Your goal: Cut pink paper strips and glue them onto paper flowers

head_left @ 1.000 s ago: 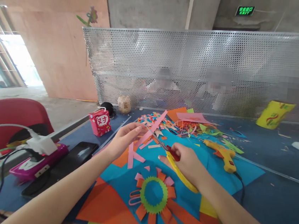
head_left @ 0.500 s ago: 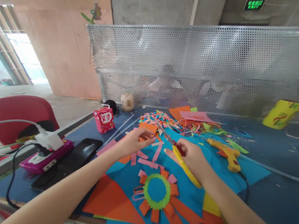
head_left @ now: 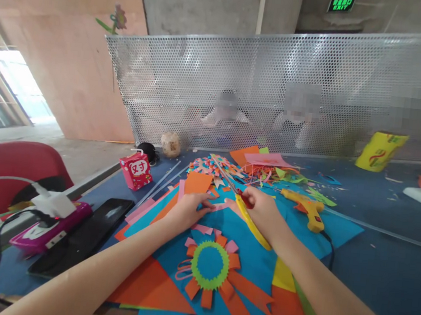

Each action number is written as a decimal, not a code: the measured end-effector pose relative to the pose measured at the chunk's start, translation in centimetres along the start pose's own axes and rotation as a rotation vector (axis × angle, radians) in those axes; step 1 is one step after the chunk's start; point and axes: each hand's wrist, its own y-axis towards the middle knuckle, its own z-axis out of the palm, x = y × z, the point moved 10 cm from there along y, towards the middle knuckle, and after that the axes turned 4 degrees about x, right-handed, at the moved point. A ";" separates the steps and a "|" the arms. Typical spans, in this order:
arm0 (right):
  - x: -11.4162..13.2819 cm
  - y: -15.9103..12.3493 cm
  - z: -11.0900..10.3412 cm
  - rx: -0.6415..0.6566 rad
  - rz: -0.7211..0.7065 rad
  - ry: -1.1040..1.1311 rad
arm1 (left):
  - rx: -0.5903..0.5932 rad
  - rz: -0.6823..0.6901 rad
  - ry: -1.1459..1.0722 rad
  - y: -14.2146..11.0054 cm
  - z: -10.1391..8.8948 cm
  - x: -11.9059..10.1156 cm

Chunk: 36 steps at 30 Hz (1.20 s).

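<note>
My right hand [head_left: 265,211] grips scissors [head_left: 251,221] with a yellow handle, their blades pointing away toward the back of the table. My left hand [head_left: 189,211] is low over the blue sheet, its fingertips pinched at the end of a pink paper strip [head_left: 221,206]. That strip reaches toward the fingers of my right hand. Nearer to me lies a paper rosette [head_left: 209,265] with a blue centre, a green toothed ring, orange and pink loops and orange tails. More pink strips [head_left: 203,229] lie between it and my left hand.
At the back are a pile of colourful rosettes [head_left: 217,165] and paper scraps [head_left: 265,172]. A yellow glue gun [head_left: 305,207] lies right. On the left are a red drink carton [head_left: 136,170], a black phone [head_left: 84,234] and a purple power strip [head_left: 50,228]. Two people sit behind the perforated screen [head_left: 204,76].
My left hand has come down onto the pink strips and taken hold of one. My right hand keeps the scissors, close to its earlier place. The camera view has shifted slightly right.
</note>
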 end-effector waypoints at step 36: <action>-1.9 0.7 0.1 -0.003 0.028 -0.078 | -0.404 -0.080 -0.576 -1.5 -6.0 2.2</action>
